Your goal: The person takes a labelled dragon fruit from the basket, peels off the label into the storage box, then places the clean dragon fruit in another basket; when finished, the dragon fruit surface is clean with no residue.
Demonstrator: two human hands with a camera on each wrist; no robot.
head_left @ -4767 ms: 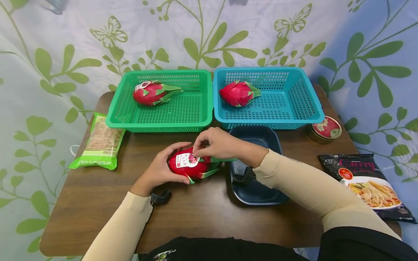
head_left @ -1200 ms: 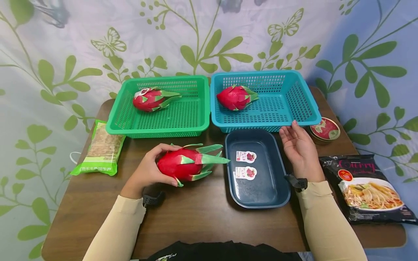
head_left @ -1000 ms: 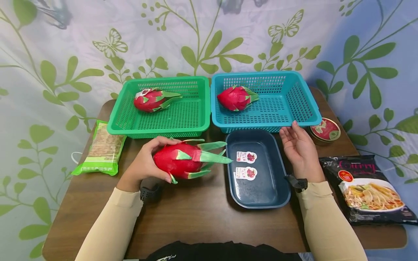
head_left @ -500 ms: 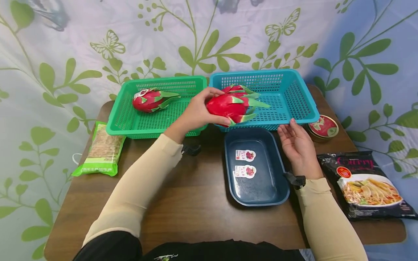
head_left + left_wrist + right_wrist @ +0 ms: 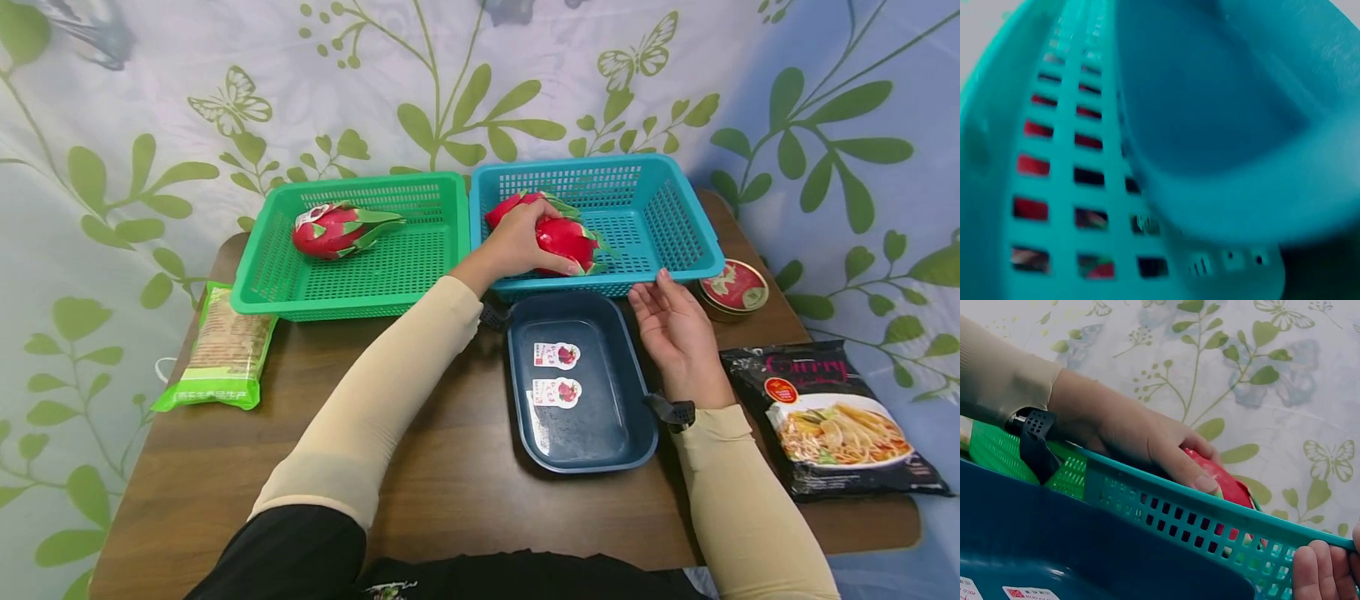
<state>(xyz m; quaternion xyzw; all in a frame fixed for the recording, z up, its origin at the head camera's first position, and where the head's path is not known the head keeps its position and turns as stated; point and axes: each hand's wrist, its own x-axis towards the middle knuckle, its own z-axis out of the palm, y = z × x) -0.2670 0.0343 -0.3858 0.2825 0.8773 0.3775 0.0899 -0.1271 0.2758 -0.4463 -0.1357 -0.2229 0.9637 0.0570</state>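
Observation:
In the head view my left hand [image 5: 517, 240] grips a red dragon fruit [image 5: 567, 241] inside the blue basket [image 5: 675, 276], with a second dragon fruit [image 5: 517, 206] close behind it. The right wrist view shows the left hand [image 5: 1147, 440] over the held fruit [image 5: 1225, 481], behind the basket's perforated wall. My right hand [image 5: 678, 337] rests palm up against the basket's front rim, fingers relaxed; its fingertips [image 5: 1325, 569] show at the rim. The left wrist view holds mostly the basket wall [image 5: 1063, 187], blurred; no hand is visible there.
The green basket [image 5: 352, 307] with one labelled dragon fruit [image 5: 330, 232] stands at left. A dark tray [image 5: 592, 433] holds two stickers. A green-edged packet [image 5: 225, 350] lies left; a round tin [image 5: 735, 287] and black noodle packet [image 5: 840, 425] are at right.
My left hand has carried the dragon fruit from the table's middle up and right into the blue basket. The right hand, earlier at the fruit's label, has stayed by the basket rim since.

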